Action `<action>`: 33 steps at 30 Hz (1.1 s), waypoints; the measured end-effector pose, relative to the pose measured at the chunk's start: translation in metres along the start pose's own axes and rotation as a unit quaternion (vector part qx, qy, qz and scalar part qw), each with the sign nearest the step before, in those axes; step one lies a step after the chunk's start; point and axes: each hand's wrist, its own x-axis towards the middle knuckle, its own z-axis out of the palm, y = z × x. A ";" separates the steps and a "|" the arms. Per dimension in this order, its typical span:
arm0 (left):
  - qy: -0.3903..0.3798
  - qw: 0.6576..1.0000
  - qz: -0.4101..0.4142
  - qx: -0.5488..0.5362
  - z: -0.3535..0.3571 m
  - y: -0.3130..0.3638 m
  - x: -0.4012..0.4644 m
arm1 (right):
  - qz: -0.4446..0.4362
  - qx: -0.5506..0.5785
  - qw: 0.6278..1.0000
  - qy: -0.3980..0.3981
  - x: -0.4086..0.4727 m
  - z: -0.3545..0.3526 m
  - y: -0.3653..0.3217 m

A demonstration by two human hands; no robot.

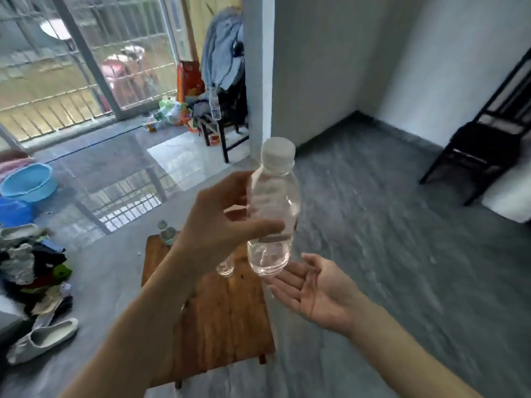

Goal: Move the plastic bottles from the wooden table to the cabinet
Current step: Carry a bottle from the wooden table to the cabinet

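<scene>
Gripping the bottle [273, 208] upright in your left hand [221, 222], you kept your right hand [313, 288] open at 5 o'clock, probably to catch it above the table [218, 320].

No text, label or number can be read anywhere.

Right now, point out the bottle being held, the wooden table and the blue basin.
clear plastic bottle [273, 202], head view, on its upper body
wooden table [224, 320], head view, on its bare top
blue basin [27, 182], head view, on its rim
</scene>
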 end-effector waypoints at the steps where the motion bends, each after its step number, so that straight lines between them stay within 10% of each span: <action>1: -0.021 1.000 0.016 -0.002 0.011 0.019 0.011 | -0.022 0.015 1.000 -0.006 -0.019 -0.004 -0.012; 12: -0.284 0.955 0.050 -0.070 0.200 0.162 0.093 | -0.163 0.066 0.984 -0.010 -0.197 -0.107 -0.112; 33: -0.482 0.861 0.066 -0.146 0.563 0.292 0.131 | -0.361 0.230 0.903 0.029 -0.399 -0.366 -0.205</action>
